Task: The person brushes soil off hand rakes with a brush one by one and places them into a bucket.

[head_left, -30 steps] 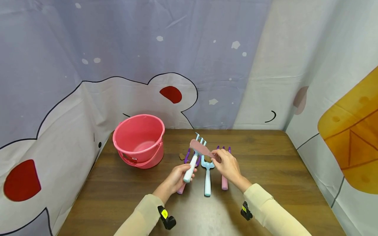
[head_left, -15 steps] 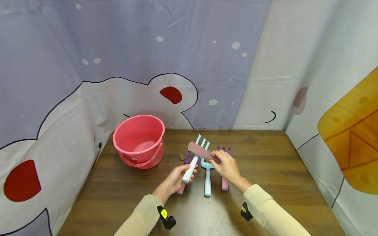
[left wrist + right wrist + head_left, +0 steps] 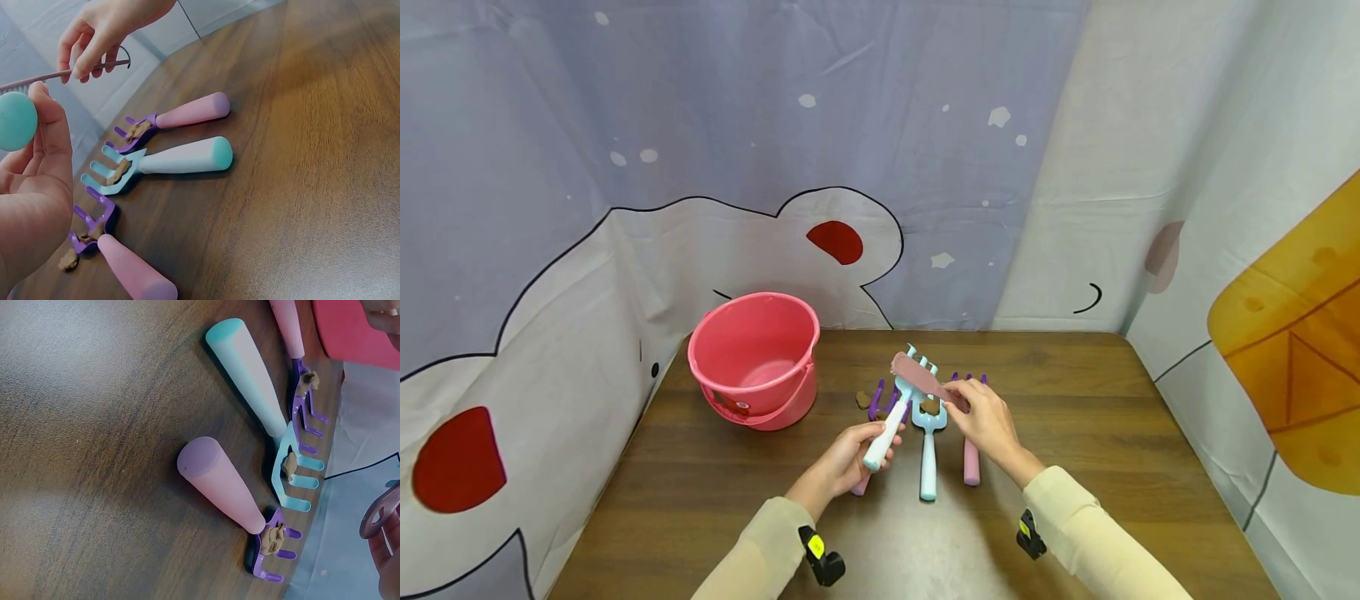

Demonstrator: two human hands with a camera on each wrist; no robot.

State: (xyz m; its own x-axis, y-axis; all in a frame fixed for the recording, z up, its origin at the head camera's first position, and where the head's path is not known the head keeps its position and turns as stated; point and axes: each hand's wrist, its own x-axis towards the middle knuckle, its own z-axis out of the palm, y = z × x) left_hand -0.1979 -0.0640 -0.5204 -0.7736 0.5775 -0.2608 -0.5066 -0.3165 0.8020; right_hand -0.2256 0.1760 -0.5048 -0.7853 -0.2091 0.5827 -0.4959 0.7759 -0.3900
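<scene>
A hand could pass over the wooden tabletop (image 3: 1097,417) right of the right hand (image 3: 988,421). A pink bucket (image 3: 752,342) blocks the back left. Three small forks (image 3: 928,467) obstruct the middle; a held rake (image 3: 894,418) and pink tool (image 3: 917,377) cross in midair.

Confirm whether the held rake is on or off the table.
Off: the left hand grips the rake; the left wrist view shows its handle end above the table.

A pink bucket (image 3: 752,337) is standing at the back left of a brown table (image 3: 1075,408). Behind, a big cloth (image 3: 940,183) is hanging, showing 2 red shapes (image 3: 837,242) and white spots (image 3: 998,115).
</scene>
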